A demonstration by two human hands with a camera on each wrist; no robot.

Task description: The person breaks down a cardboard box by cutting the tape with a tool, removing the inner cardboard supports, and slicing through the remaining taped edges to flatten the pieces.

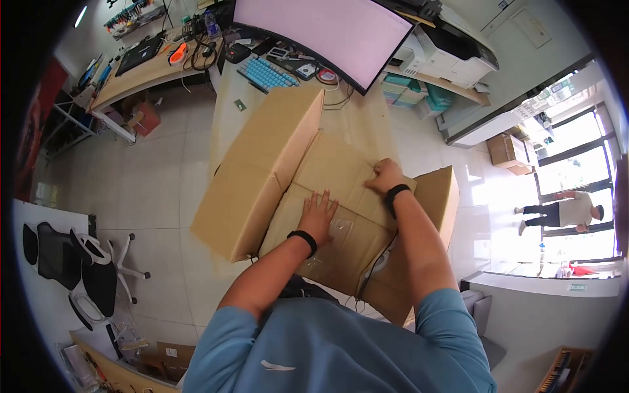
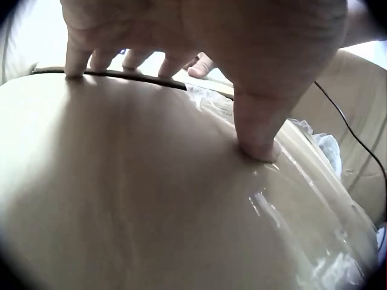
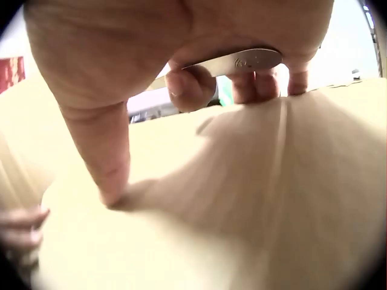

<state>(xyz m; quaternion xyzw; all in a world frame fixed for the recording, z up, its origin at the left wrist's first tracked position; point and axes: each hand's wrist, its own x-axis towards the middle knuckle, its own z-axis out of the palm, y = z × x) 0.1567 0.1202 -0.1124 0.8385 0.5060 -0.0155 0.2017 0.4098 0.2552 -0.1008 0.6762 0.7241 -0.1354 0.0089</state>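
A large brown cardboard box (image 1: 314,173) lies before me on the desk, its middle panel (image 1: 334,154) creased and partly covered by clear tape (image 2: 266,205). My left hand (image 1: 317,219) rests on this panel with fingers spread, the thumb down at the tape's edge. Farther right, my right hand (image 1: 386,175) touches the panel with its thumb and several fingertips. In the right wrist view, a flat silver metal tool (image 3: 257,60) with a rounded, marked end lies under the palm, a curled finger around it; its kind I cannot tell.
Tall cardboard sides (image 1: 255,177) flank the panel, and a thin black cable (image 2: 346,118) runs by its edge. Behind stand a blue keyboard (image 1: 267,73) and a curved monitor (image 1: 327,26). An office chair (image 1: 85,265) is at left; a person (image 1: 567,213) stands far right.
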